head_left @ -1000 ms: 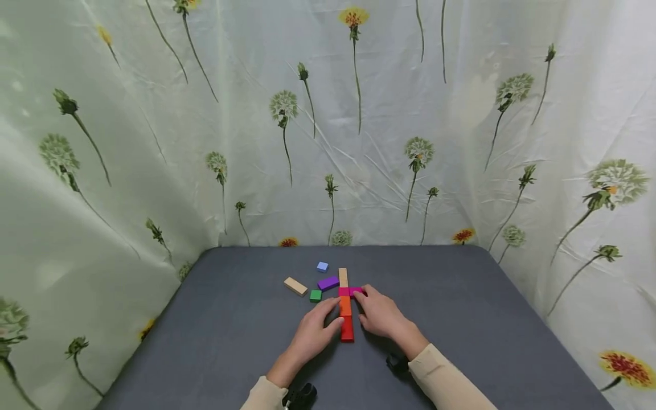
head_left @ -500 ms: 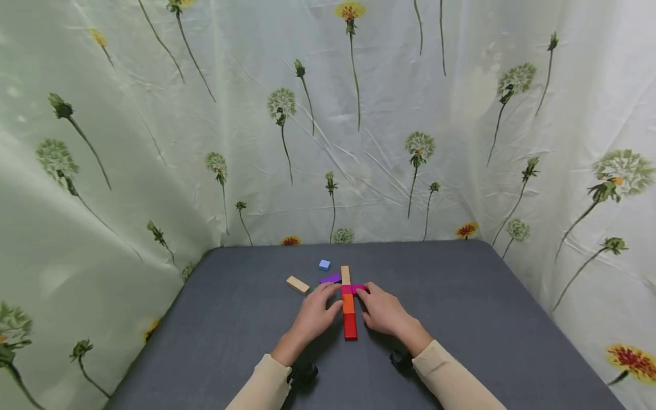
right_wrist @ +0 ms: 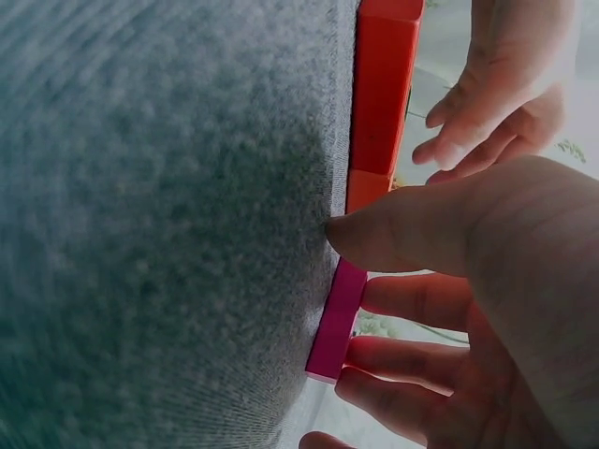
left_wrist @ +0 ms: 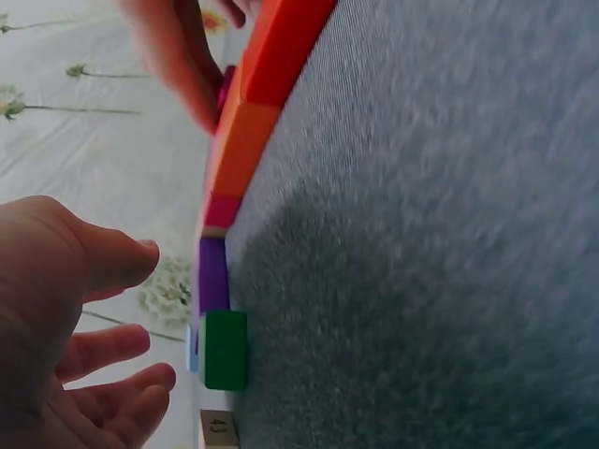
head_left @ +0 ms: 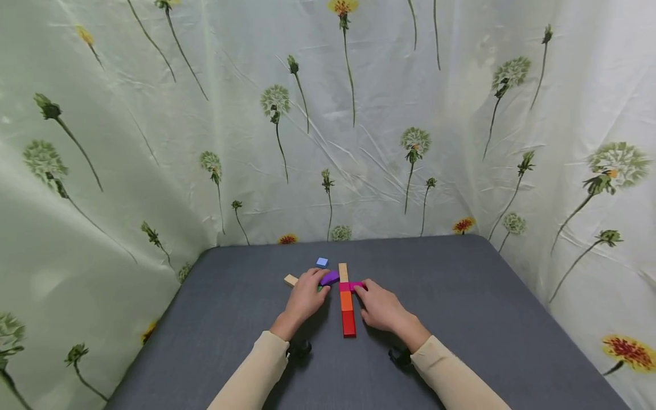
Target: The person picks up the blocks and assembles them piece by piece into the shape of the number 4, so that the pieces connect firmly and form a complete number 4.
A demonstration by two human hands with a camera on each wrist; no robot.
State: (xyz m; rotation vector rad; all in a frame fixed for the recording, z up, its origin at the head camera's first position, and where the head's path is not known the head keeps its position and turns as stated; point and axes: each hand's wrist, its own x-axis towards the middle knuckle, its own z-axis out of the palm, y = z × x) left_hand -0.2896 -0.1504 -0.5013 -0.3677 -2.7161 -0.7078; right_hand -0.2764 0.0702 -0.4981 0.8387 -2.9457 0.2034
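Note:
My left hand (head_left: 306, 297) hovers over a green block (left_wrist: 225, 351), its thumb and fingers spread apart. Just past its fingertips lies a purple block (head_left: 331, 278). With its fingertips, my right hand (head_left: 384, 307) touches a magenta block (right_wrist: 335, 323) that points sideways from a row; the thumb lies apart from the fingers. That row runs away from me: a red block (head_left: 348, 323), an orange block (head_left: 347, 301), a magenta piece (head_left: 344, 287) and a plain wooden block (head_left: 343, 272). Most of the green block is hidden in the head view.
A small blue block (head_left: 322, 262) sits at the back, beyond the left hand. Another wooden block (head_left: 290, 280), marked 43 in the left wrist view, lies left of that hand. The dark grey table (head_left: 230, 319) ends at a dandelion-print curtain (head_left: 246, 142).
My left hand has moved from beside the orange block, away and to the left, over the green block. My right hand stays at the magenta block. The head view has shifted slightly.

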